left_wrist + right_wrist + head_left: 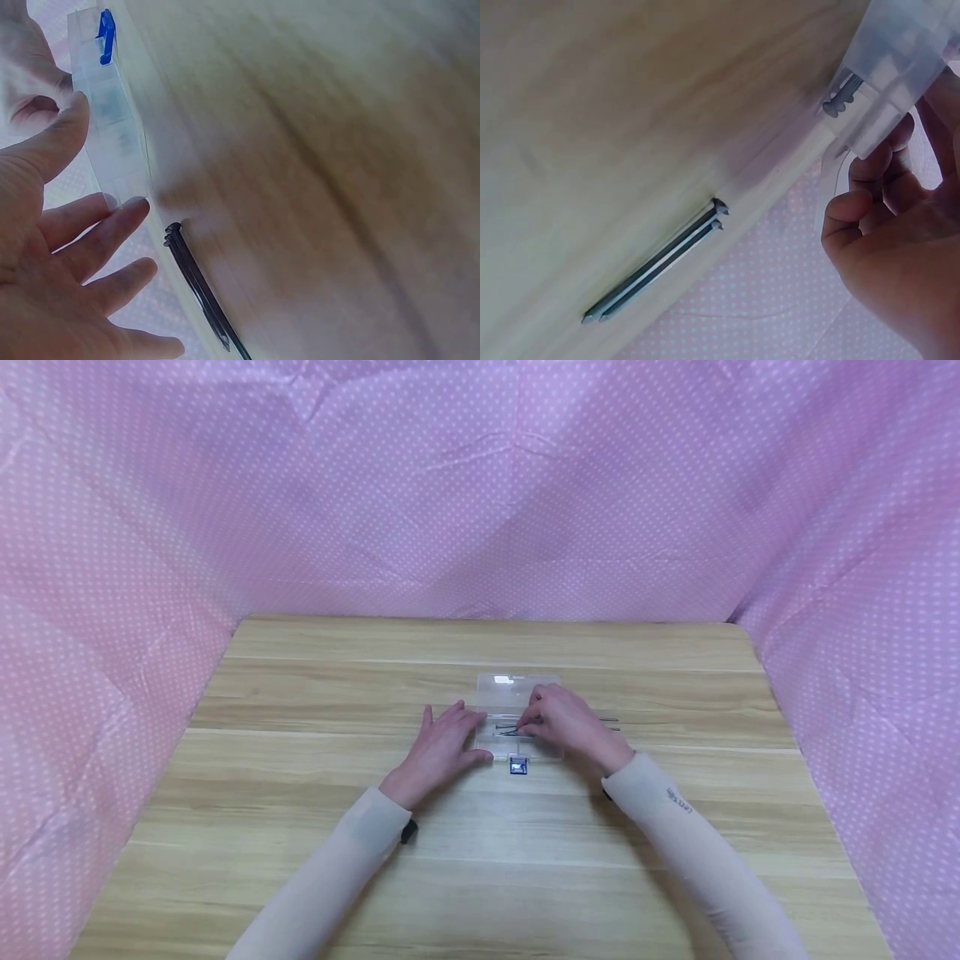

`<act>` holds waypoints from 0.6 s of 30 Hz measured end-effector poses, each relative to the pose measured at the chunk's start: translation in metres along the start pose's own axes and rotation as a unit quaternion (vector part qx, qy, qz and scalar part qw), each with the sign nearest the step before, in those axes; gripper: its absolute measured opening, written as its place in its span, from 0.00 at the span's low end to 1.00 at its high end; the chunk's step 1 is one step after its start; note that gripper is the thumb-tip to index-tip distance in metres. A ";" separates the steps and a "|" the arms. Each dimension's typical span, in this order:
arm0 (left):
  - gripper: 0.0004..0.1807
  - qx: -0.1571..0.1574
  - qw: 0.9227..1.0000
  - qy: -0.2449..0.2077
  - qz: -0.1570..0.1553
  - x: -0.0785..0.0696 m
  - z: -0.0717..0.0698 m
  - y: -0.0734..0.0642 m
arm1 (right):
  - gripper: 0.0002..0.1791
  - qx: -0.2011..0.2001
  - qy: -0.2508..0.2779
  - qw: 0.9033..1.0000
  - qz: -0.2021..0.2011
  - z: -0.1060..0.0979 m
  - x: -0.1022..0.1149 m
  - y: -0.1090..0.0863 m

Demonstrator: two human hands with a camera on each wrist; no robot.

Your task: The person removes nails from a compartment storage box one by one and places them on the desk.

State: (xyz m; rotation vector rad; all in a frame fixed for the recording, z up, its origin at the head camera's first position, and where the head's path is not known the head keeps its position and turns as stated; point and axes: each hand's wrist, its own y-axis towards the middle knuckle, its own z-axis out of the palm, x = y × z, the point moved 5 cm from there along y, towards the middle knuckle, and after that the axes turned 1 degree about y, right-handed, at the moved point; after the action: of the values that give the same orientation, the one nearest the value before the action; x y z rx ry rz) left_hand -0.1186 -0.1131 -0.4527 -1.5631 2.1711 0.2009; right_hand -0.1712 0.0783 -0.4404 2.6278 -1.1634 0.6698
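Note:
A clear plastic box [491, 749] with a blue latch [518, 766] lies on the table, its lid [510, 693] folded back. My left hand [446, 743] is at the box's left end, thumb at the front corner and forefinger at the back one, other fingers spread. Over the box my right hand [562, 718] has its fingers bent, pinching thin dark nails [506, 729] near their middle; how many it holds I cannot tell. Nail heads [840, 97] show through the clear wall in the right wrist view.
Loose nails [660, 262] lie side by side on the wooden table [300, 827], right of the box. Several more nails [199, 289] lie near the left fingertips. Pink dotted cloth [480, 527] hangs behind the table and at both sides.

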 end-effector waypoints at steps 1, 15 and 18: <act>0.39 0.000 1.000 0.000 0.000 0.000 0.000 0.000 | 0.06 0.002 -0.002 1.000 -0.002 0.000 0.000 0.000; 0.39 -0.003 1.000 -0.006 -0.001 -0.002 0.002 -0.001 | 0.07 0.017 -0.057 0.997 -0.040 0.001 0.001 0.002; 0.39 -0.005 1.000 -0.005 -0.001 -0.002 0.002 -0.001 | 0.06 0.015 -0.060 0.997 -0.051 0.002 0.001 0.001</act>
State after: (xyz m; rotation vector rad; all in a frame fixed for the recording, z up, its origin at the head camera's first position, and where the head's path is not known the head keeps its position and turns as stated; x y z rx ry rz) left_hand -0.1164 -0.1113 -0.4536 -1.5666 2.1628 0.2187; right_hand -0.1708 0.0759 -0.4414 2.7648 -1.0485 0.5229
